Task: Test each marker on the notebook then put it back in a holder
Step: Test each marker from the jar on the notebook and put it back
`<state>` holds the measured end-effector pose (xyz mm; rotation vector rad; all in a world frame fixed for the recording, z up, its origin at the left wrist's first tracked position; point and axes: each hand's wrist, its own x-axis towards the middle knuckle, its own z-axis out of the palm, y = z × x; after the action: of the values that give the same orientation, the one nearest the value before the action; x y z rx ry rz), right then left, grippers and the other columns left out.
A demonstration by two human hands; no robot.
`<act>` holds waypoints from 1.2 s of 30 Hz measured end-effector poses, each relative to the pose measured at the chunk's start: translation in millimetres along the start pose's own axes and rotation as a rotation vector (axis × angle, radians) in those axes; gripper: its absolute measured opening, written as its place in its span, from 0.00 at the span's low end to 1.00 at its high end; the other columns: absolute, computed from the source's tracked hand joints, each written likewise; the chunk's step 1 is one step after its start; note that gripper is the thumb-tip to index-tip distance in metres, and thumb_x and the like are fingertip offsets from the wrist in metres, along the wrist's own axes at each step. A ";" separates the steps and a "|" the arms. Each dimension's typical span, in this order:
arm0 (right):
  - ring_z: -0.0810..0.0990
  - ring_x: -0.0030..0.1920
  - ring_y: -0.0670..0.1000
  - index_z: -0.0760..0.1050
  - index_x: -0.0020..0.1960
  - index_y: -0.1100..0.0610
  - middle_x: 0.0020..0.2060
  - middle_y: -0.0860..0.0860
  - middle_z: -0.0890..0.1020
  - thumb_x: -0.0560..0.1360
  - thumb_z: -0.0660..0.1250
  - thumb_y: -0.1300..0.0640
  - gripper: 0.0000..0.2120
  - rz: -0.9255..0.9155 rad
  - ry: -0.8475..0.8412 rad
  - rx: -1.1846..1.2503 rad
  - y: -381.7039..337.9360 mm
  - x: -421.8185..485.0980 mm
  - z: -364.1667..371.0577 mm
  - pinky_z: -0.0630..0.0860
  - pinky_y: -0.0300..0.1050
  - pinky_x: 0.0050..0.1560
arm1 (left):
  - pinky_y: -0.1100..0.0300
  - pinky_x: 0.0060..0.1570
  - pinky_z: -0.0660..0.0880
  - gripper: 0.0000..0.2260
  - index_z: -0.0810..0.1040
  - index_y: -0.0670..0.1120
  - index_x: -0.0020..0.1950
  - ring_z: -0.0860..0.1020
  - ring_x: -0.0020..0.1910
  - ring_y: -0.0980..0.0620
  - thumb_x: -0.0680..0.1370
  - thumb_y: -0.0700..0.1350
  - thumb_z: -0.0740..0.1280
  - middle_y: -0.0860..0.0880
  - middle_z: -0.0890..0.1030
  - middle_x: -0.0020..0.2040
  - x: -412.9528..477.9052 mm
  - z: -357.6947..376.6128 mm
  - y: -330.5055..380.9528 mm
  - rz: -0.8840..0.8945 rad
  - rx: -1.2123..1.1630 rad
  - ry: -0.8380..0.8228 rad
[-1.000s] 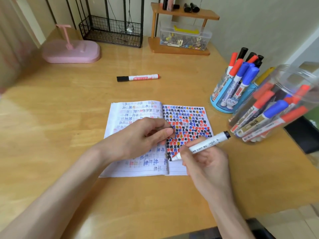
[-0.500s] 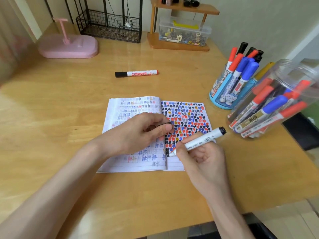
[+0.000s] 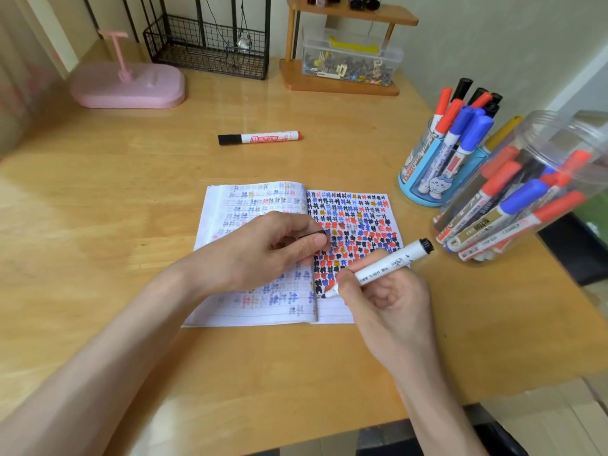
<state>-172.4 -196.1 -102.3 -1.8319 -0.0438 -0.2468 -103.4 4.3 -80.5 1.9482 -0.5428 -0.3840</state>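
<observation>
i count two holders, cup (image 3: 414,179) and jar (image 3: 559,133), both holding markers (image 3: 460,130); one loose marker (image 3: 260,138). right hand (image 3: 391,301) grips white marker (image 3: 381,271) on notebook (image 3: 250,199), left hand (image 3: 263,251) pinches cap (image 3: 312,234).

Pink stand (image 3: 128,85); wire basket (image 3: 210,47)

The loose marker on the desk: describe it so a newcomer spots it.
On the desk, find the open notebook. Beyond it, toward the wire basket, the loose marker lies flat. Unlike markers in the blue holder and clear jar, it has a black cap and red tail.
</observation>
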 end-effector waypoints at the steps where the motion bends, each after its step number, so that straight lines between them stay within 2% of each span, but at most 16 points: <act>1: 0.80 0.30 0.52 0.80 0.42 0.52 0.31 0.51 0.82 0.76 0.75 0.61 0.07 0.001 0.003 0.013 0.1 -0.2 -0.8 0.75 0.44 0.31 | 0.71 0.43 0.71 0.10 0.82 0.49 0.54 0.78 0.38 0.65 0.84 0.51 0.63 0.64 0.80 0.37 0.2 0.1 -0.3 -0.001 -0.001 -0.001; 3: 0.80 0.31 0.52 0.80 0.42 0.52 0.31 0.51 0.82 0.77 0.75 0.60 0.06 0.008 -0.005 0.023 -0.7 -0.6 -1.3 0.76 0.46 0.31 | 0.71 0.42 0.71 0.09 0.82 0.49 0.53 0.77 0.38 0.64 0.84 0.51 0.63 0.63 0.80 0.37 0.3 0.3 -0.2 0.002 -0.003 -0.001; 7: 0.80 0.29 0.54 0.79 0.40 0.52 0.29 0.50 0.81 0.77 0.74 0.65 0.11 -0.005 -0.043 -0.022 -0.1 -0.6 0.1 0.76 0.47 0.29 | 0.70 0.43 0.71 0.10 0.82 0.51 0.51 0.77 0.38 0.64 0.83 0.54 0.63 0.61 0.80 0.38 0.9 0.6 -0.9 0.015 0.007 -0.002; 9: 0.81 0.30 0.56 0.79 0.40 0.52 0.30 0.51 0.82 0.76 0.75 0.64 0.10 -0.002 -0.037 -0.013 0.8 -0.3 -0.1 0.76 0.47 0.30 | 0.69 0.43 0.71 0.11 0.81 0.52 0.51 0.77 0.38 0.63 0.82 0.55 0.63 0.61 0.80 0.38 0.6 0.6 -1.3 0.017 0.010 -0.004; 14: 0.79 0.29 0.52 0.79 0.42 0.52 0.30 0.52 0.81 0.77 0.74 0.61 0.08 0.004 0.009 0.007 3.7 0.2 -0.5 0.75 0.47 0.31 | 0.68 0.42 0.70 0.13 0.82 0.51 0.52 0.75 0.37 0.62 0.82 0.56 0.62 0.58 0.79 0.37 -0.2 0.0 1.2 0.017 0.010 -0.004; 16: 0.79 0.30 0.54 0.79 0.42 0.50 0.30 0.52 0.81 0.76 0.73 0.60 0.07 -0.012 -0.011 -0.015 4.8 0.1 0.6 0.76 0.48 0.30 | 0.62 0.43 0.72 0.12 0.82 0.50 0.53 0.76 0.38 0.57 0.84 0.55 0.63 0.52 0.80 0.39 -0.9 -0.4 2.2 0.039 0.004 -0.008; 19: 0.79 0.30 0.54 0.80 0.42 0.52 0.30 0.52 0.81 0.77 0.74 0.63 0.08 0.007 -0.006 0.021 2.8 0.0 -0.6 0.75 0.46 0.31 | 0.44 0.48 0.77 0.11 0.82 0.51 0.58 0.78 0.44 0.40 0.82 0.56 0.65 0.40 0.82 0.45 -1.4 -0.3 1.3 0.063 0.020 -0.003; 22: 0.77 0.30 0.49 0.80 0.46 0.61 0.30 0.53 0.80 0.79 0.71 0.65 0.03 0.039 0.074 0.217 -4.5 -0.1 -5.9 0.74 0.40 0.33 | 0.40 0.48 0.77 0.13 0.80 0.53 0.59 0.78 0.44 0.37 0.79 0.57 0.68 0.35 0.80 0.45 -1.7 -1.8 1.6 0.064 0.007 0.027; 24: 0.77 0.31 0.50 0.79 0.50 0.63 0.31 0.56 0.80 0.79 0.71 0.60 0.05 0.025 0.162 0.306 -8.8 -0.3 -8.0 0.74 0.40 0.34 | 0.40 0.47 0.78 0.12 0.79 0.52 0.57 0.79 0.44 0.37 0.78 0.56 0.70 0.35 0.80 0.46 -2.0 -3.8 1.3 0.067 -0.012 0.032; 26: 0.79 0.32 0.50 0.78 0.51 0.63 0.32 0.55 0.81 0.78 0.71 0.57 0.09 0.002 0.207 0.327 -13.3 -0.8 -7.6 0.75 0.41 0.35 | 0.45 0.43 0.77 0.10 0.79 0.52 0.56 0.79 0.38 0.44 0.78 0.54 0.70 0.36 0.80 0.44 -2.4 -4.9 1.8 0.075 -0.034 0.030; 30: 0.80 0.32 0.50 0.78 0.50 0.62 0.35 0.55 0.83 0.76 0.71 0.57 0.08 -0.028 0.195 0.354 -19.8 -3.0 -6.5 0.76 0.40 0.34 | 0.48 0.37 0.75 0.09 0.78 0.50 0.56 0.75 0.34 0.53 0.78 0.52 0.71 0.40 0.80 0.40 -4.0 -3.3 6.6 0.097 -0.067 0.023; 32: 0.82 0.34 0.50 0.79 0.51 0.62 0.37 0.56 0.85 0.76 0.72 0.57 0.09 -0.026 0.181 0.364 -19.2 -3.5 -6.8 0.76 0.39 0.36 | 0.52 0.37 0.74 0.09 0.79 0.49 0.55 0.75 0.34 0.51 0.78 0.51 0.71 0.44 0.81 0.40 -4.4 -1.7 8.7 0.112 -0.083 0.017; 34: 0.84 0.37 0.51 0.81 0.51 0.61 0.41 0.56 0.87 0.75 0.73 0.59 0.07 -0.016 0.149 0.362 -18.4 -3.8 -6.0 0.77 0.37 0.39 | 0.54 0.37 0.73 0.08 0.79 0.49 0.55 0.75 0.35 0.44 0.78 0.50 0.71 0.44 0.82 0.41 -3.5 0.6 10.0 0.122 -0.089 0.010; 36: 0.85 0.42 0.50 0.82 0.51 0.60 0.45 0.56 0.88 0.74 0.75 0.61 0.07 -0.002 0.114 0.360 -17.6 -4.2 -5.5 0.78 0.37 0.42 | 0.55 0.36 0.71 0.07 0.80 0.50 0.55 0.73 0.34 0.43 0.79 0.50 0.71 0.43 0.81 0.40 -2.2 3.0 10.8 0.133 -0.078 0.004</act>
<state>-180.1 -196.2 -85.1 -1.4579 -0.0100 -0.3227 -109.0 -0.7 -71.9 1.8266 -0.6421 -0.3117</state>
